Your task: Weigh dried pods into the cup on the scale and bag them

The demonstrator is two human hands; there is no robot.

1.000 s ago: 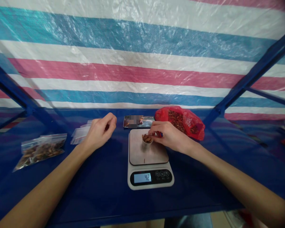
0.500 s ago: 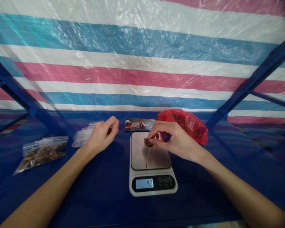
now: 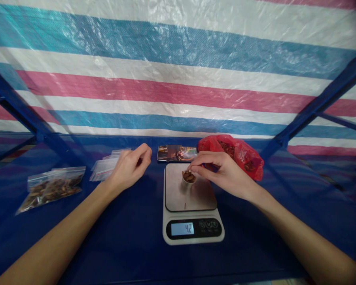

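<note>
On the steel plate of a kitchen scale (image 3: pixel 200 198) stands a small metal cup (image 3: pixel 187 186), heaped with brown dried pieces (image 3: pixel 189 176). The lit display (image 3: pixel 182 228) reads 4.2. My right hand (image 3: pixel 222 170) is at the cup's upper right rim, thumb and forefinger pinched together; whatever is between the fingertips is too small to make out. To the left of the scale, my left hand (image 3: pixel 133 164) is loosely curled into a fist, and nothing shows in it. Flat clear zip bags (image 3: pixel 102 168) lie beside and partly behind that hand.
Behind my right hand sits an open red plastic bag (image 3: pixel 250 154) with dried reddish-brown pieces. A phone (image 3: pixel 176 153) with a lit screen lies behind the scale. Filled zip bags (image 3: pixel 55 186) rest at left on the blue table (image 3: pixel 130 237). Blue frame bars and a striped sheet stand behind.
My right fingertips have drawn back slightly from inside the cup to its right rim, uncovering more of the pieces. The reading stays 4.2. My left hand keeps its place; the view has shifted a little.
</note>
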